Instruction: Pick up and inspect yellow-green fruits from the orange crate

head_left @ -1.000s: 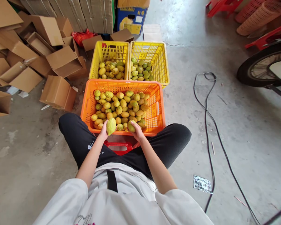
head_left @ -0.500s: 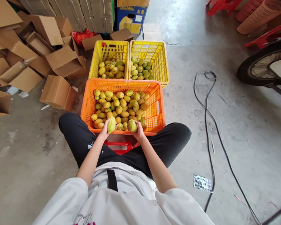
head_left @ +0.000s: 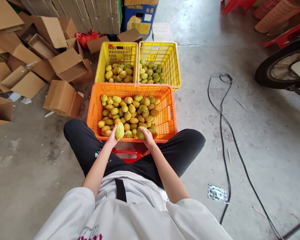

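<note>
Over the near rim of an orange plastic crate (head_left: pixel 175 128), my left hand (head_left: pixel 112 138) is closed around a pale yellow-green oval fruit (head_left: pixel 119 131) with a bumpy skin. To its right, my right hand (head_left: pixel 147 138) grips another greenish fruit (head_left: pixel 141 133), with the thumb and fingers partly over it. Many similar yellow, orange and green fruits (head_left: pixel 132 108) lie heaped in the crate below both hands. I cannot tell exactly which kind of fruit they are.
Behind stand two yellow crates, the left one (head_left: pixel 99 63) and the right one (head_left: pixel 176 61), both holding such fruit. Cardboard boxes (head_left: pixel 62 96) are piled at left. A black cable (head_left: pixel 221 116) runs over the floor at right, near a motorcycle wheel (head_left: pixel 262 71). A red stool (head_left: pixel 133 159) shows between my legs.
My right hand has turned its fruit, so the thumb and fingers now cover more of it. The left hand keeps its fruit in nearly the same place. The view has shifted slightly.
</note>
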The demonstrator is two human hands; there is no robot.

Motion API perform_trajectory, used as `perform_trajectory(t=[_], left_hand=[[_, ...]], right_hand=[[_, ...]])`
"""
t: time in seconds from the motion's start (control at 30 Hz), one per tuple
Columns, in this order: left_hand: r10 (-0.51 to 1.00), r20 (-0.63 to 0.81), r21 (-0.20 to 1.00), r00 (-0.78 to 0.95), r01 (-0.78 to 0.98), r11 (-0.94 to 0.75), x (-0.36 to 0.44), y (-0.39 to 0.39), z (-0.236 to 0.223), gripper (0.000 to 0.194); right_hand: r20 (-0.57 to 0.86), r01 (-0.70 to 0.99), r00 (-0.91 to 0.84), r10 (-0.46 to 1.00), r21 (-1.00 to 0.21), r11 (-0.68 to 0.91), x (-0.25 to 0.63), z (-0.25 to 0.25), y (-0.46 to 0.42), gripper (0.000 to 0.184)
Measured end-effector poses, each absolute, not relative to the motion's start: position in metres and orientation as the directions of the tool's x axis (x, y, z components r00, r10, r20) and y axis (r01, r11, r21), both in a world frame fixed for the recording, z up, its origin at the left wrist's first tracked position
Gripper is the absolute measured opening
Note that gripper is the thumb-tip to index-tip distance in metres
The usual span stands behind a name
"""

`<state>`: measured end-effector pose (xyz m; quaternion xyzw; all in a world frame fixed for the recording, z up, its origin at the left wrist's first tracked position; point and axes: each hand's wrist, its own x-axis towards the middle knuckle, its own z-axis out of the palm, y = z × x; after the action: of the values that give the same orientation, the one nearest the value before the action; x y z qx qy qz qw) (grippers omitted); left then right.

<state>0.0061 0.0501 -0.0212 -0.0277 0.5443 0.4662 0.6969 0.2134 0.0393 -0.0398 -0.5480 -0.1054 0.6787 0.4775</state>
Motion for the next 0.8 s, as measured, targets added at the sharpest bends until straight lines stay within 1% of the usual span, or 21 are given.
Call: perform_trajectory(t=[0.1, 0.2, 0.37, 0.5, 0.7, 0.8], left_hand=[[0.613, -0.790, 0.451, -0.009, -0.686, 0.571, 0.005, 0.050, -0.020, 0.044], [0.606, -0.795, 0.407, 0.036, -0.709, 0.576, 0.004, 0.050, -0.020, 0.044], [0.599, -0.797, 0.372, 0.079, -0.717, 0.589, 0.005, 0.049, -0.020, 0.049], [0.588, -0.806, 0.385, 0.064, -0.697, 0.605, 0.005, 0.051, -0.022, 0.049], [0.639, -0.769, 0.489, -0.007, -0.650, 0.582, 0.005, 0.050, -0.030, 0.038], [0.662, -0.750, 0.512, -0.015, -0.645, 0.566, 0.005, 0.047, -0.033, 0.048]], right_hand=[[-0.666, -0.533, 0.042, 0.745, -0.645, -0.547, 0.213, -0.037, 0.041, 0.037], [-0.678, -0.525, 0.003, 0.735, -0.627, -0.576, 0.212, -0.037, 0.042, 0.032], [-0.725, -0.581, -0.057, 0.686, -0.534, -0.614, 0.212, -0.038, 0.044, 0.026], [-0.711, -0.606, -0.052, 0.702, -0.536, -0.587, 0.214, -0.039, 0.044, 0.032], [-0.656, -0.537, 0.075, 0.751, -0.661, -0.524, 0.215, -0.043, 0.040, 0.051], [-0.662, -0.524, 0.082, 0.745, -0.665, -0.533, 0.215, -0.044, 0.039, 0.055]])
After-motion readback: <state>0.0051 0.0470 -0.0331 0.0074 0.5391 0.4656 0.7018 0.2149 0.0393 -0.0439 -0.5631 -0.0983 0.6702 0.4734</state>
